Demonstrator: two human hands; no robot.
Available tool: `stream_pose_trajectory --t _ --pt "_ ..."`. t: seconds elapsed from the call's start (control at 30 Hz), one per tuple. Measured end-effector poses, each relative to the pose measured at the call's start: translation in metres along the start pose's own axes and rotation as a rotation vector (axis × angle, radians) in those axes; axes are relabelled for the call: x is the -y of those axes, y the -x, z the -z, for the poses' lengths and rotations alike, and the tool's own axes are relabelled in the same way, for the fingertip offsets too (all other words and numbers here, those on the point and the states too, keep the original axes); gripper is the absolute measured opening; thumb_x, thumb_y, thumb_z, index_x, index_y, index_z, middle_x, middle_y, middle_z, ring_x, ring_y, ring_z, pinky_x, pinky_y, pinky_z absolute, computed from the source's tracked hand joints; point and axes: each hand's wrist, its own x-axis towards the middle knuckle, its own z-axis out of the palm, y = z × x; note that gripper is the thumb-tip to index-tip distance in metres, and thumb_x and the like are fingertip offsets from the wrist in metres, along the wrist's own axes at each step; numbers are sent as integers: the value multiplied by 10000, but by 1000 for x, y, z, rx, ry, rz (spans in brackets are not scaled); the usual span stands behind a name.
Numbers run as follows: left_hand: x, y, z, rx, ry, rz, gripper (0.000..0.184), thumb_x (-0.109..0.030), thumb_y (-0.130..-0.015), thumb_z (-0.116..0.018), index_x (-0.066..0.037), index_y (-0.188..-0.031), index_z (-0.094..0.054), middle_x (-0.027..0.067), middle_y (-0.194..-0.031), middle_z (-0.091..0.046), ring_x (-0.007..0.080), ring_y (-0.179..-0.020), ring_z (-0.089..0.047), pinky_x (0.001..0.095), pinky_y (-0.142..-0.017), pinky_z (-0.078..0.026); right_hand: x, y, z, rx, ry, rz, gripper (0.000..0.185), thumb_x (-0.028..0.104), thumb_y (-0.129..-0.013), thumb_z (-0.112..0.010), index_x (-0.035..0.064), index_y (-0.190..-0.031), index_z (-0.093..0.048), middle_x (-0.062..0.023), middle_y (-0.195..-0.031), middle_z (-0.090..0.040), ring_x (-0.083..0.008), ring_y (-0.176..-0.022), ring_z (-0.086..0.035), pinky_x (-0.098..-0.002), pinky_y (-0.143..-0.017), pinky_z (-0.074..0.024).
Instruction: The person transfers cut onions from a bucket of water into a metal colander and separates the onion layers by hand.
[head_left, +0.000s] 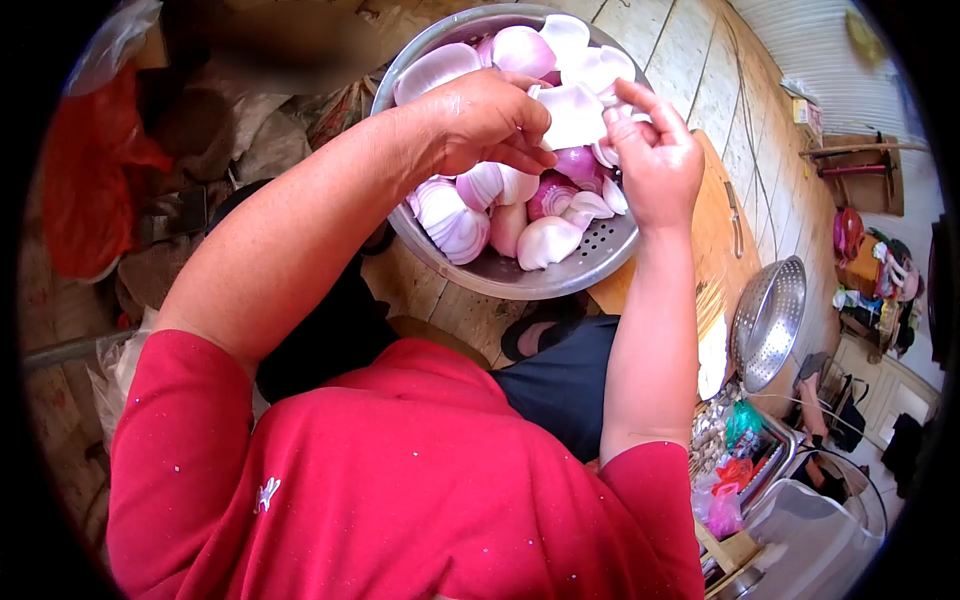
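Observation:
A large metal colander (603,265) holds several pieces of red onion, some of them cut layers (450,222) in purple and white. Above it, a pale curved onion piece (570,117) is between my two hands. The fingers of my left hand (492,120) are bent at the left edge of this piece. At its right edge, my right hand (655,150) pinches with thumb and forefinger. Whether the left fingertips grip the piece is partly hidden by the hand.
Right of the colander lies a wooden board (715,215) with a knife (735,218) on it. A second metal colander (770,322) stands farther right. A red plastic bag (95,180) is at the left. Bags and a tray are at the lower right.

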Motion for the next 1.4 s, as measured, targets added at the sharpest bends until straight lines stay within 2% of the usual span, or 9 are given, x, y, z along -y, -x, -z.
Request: stream_pose_trajectory --t 0.1,0.23,0.47,0.63,0.83,0.97,1.13,1.23,1.4 --pt "-6 3 3 67 -17 7 608 5 -784 -544 12 -1372 -390 159 -969 -635 261 -901 -674 370 -809 -572 19 17 2 249 234 116 265 57 -770 -721 24 -1032 -693 -37 -900 -650 -57 -635 -575 -220 -601 -486" --pt "-8 6 3 105 -73 -15 618 11 -779 -558 18 -1373 -388 156 -985 -642 239 -890 -677 357 -805 -574 12 25 -8 288 319 307 200 61 -740 -717 62 -940 -720 -98 -882 -693 -227 -760 -667 -295 -709 -531" --pt "-8 10 4 187 -170 -22 594 27 -752 -595 39 -1327 -447 162 -1052 -648 229 -877 -686 332 -809 -574 11 26 -3 337 314 324 135 62 -764 -704 49 -897 -722 -99 -847 -695 -213 -765 -672 -290 -693 -531" --pt "-7 6 6 205 -179 -13 582 31 -755 -580 55 -1321 -446 168 -1054 -647 245 -872 -689 343 -814 -575 8 28 -5 329 123 49 123 51 -898 -616 -5 -997 -662 -51 -801 -638 -75 -639 -596 -199 -585 -484" --pt "-14 11 4 -62 -147 41 599 8 -756 -547 58 -1337 -408 200 -986 -636 263 -840 -687 352 -733 -590 12 10 -5 121 -490 -104 175 78 -927 -581 -35 -1062 -582 -129 -843 -673 -149 -660 -645 -255 -628 -546" --pt "-17 11 9 -199 -235 -62 661 -36 -747 -554 39 -1378 -369 192 -977 -627 259 -826 -673 347 -700 -583 10 -11 -16 23 -575 -13 189 77 -937 -558 -50 -1077 -571 -148 -892 -671 -178 -761 -671 -292 -727 -561" --pt "-25 16 16 -316 -464 -135 662 -68 -752 -551 -13 -1393 -393 166 -1009 -625 212 -846 -648 333 -678 -553 -12 -33 -28 196 -416 -23 428 8 -913 -543 -51 -1327 -456 -135 -1291 -538 -229 -1170 -555 -288 -954 -468" --pt "-26 14 25 -330 -555 -142 657 -72 -753 -561 -12 -1388 -404 172 -998 -630 197 -840 -647 325 -663 -547 -16 -32 -35 186 -339 3 461 -32 -860 -566 -34 -1314 -484 -118 -1284 -554 -215 -1186 -536 -295 -922 -490" --pt "-22 7 34 -375 -868 -185 615 -100 -751 -604 -8 -1343 -468 199 -1011 -654 224 -857 -663 345 -708 -543 -6 -25 -21 203 -193 -107 320 44 -885 -596 -41 -1194 -588 -117 -1117 -635 -168 -884 -671 -253 -746 -540"
